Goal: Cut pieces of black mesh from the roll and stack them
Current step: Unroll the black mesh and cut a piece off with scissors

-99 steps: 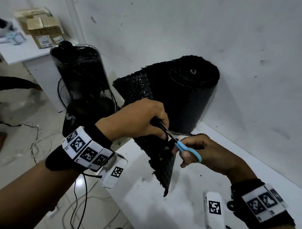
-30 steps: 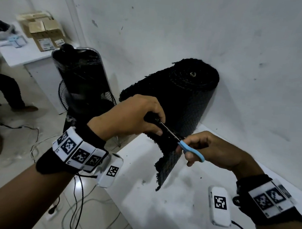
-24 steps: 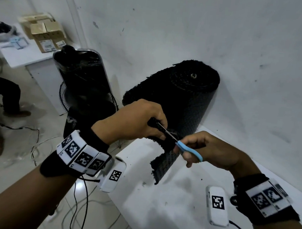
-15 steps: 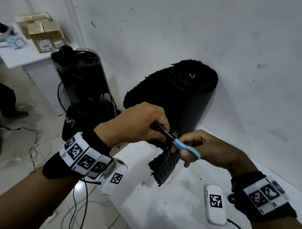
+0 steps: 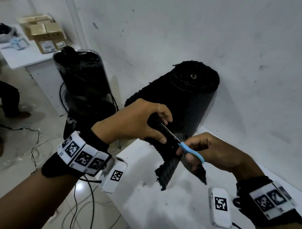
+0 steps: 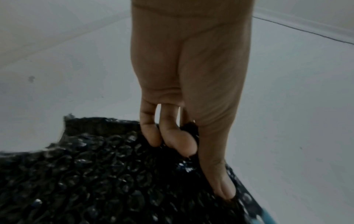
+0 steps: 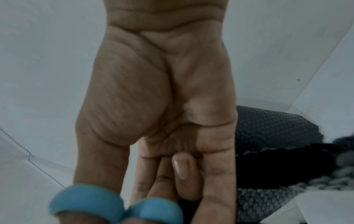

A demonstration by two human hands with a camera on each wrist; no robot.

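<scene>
the white table (image 5: 165, 216) is filling the lower right, the black mesh roll (image 5: 190, 99) standing on it at centre against the wall. left of it a black fan (image 5: 81, 82) is standing. the left hand (image 5: 136, 122) is gripping the loose mesh flap (image 5: 167, 170); the right hand (image 5: 214, 152) is holding blue-handled scissors (image 5: 189, 148), whose loops are showing closest in the right wrist view.

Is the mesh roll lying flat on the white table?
No, the mesh roll stands upright on its end against the wall, at the table's far end.
</scene>
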